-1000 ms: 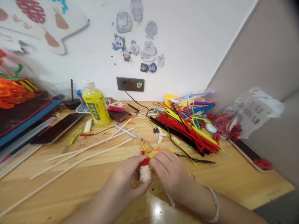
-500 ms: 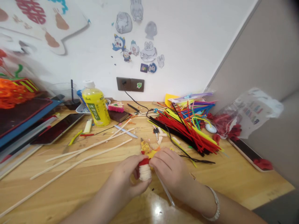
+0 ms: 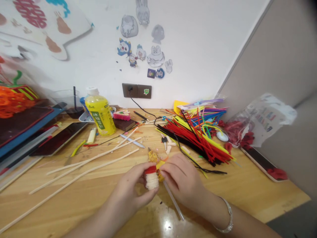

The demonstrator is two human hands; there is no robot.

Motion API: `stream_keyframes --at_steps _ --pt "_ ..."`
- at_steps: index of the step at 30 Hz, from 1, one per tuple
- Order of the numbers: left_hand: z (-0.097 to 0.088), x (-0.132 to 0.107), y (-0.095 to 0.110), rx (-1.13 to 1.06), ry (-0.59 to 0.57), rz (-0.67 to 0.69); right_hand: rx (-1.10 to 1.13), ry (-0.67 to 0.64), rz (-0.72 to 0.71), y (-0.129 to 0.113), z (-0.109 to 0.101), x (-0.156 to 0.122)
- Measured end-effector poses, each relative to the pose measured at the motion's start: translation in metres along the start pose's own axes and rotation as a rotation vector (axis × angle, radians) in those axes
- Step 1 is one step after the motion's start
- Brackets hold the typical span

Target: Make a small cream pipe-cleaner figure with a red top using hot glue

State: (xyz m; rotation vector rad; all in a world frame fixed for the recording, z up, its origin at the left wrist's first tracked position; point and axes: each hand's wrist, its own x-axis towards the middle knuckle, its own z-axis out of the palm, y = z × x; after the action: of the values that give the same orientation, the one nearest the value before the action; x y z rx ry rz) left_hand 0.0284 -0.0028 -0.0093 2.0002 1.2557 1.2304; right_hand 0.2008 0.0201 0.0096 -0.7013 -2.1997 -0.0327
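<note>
My left hand (image 3: 132,188) grips a small pipe-cleaner figure (image 3: 152,178), cream-white and fuzzy with a red band on top, over the wooden desk (image 3: 74,198). Its fingers curl round the figure from the left. My right hand (image 3: 182,180) pinches the figure's top from the right, beside a yellow bit. A pale thin stick (image 3: 173,202) runs down and right from under the figure, below my right palm. A small yellow fuzzy piece (image 3: 153,156) lies just beyond the hands.
A big heap of coloured pipe cleaners (image 3: 198,132) lies at the back right. Long pale sticks (image 3: 86,165) stretch across the left. A yellow drink bottle (image 3: 100,112), a dark tablet (image 3: 58,138), stacked boards (image 3: 19,125) and a plastic bag (image 3: 262,119) ring the desk.
The pale stick under my right hand has come into view and slid out lower right. Both hands have shifted slightly up and left on the figure.
</note>
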Motion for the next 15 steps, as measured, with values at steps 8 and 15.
stream_keyframes --at_steps 8,15 --pt "0.0012 -0.0024 -0.0020 0.062 -0.018 0.029 -0.037 0.069 0.019 0.0038 -0.0053 0.0010" --pt "0.0034 -0.0052 -0.0036 0.170 -0.036 0.119 -0.157 -0.005 -0.142 -0.0009 0.0005 -0.0023"
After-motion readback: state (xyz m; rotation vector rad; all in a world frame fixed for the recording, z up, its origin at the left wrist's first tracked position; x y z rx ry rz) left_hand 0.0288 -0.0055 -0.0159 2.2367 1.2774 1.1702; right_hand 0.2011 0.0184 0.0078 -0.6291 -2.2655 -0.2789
